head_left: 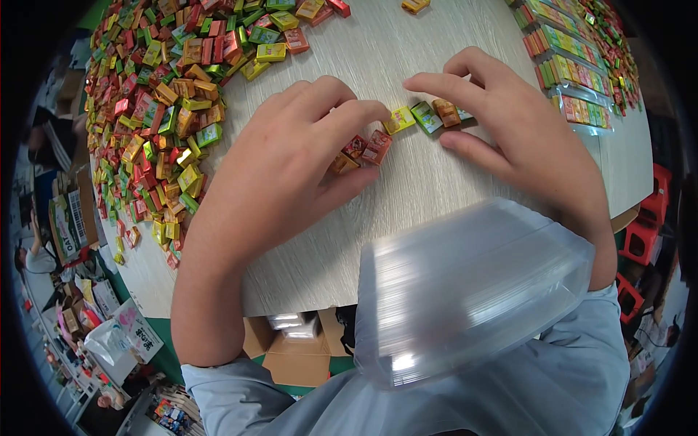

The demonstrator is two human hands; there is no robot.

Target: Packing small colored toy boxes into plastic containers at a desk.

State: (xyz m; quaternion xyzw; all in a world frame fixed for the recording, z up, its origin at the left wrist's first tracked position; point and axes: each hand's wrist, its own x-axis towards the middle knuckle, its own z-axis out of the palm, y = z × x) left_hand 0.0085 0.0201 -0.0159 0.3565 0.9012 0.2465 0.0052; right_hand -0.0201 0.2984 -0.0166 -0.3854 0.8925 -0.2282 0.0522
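Note:
My left hand (291,156) lies on the pale wooden table (407,43), fingertips touching a yellow candy (400,120), with red and orange candies (367,147) under the fingers. My right hand (509,120) hovers over a short row with a green candy (425,116) and an orange candy (445,112), its index finger stretched above them. Neither hand grips a piece. A stack of clear plastic bags (472,283) lies near the table's front edge, by my right forearm.
A big heap of small red, green, yellow and orange wrapped candies (167,94) covers the table's left side. Filled clear strips of candies (574,65) lie at the far right. Red stools (643,225) stand right of the table; cardboard boxes (298,349) sit below it.

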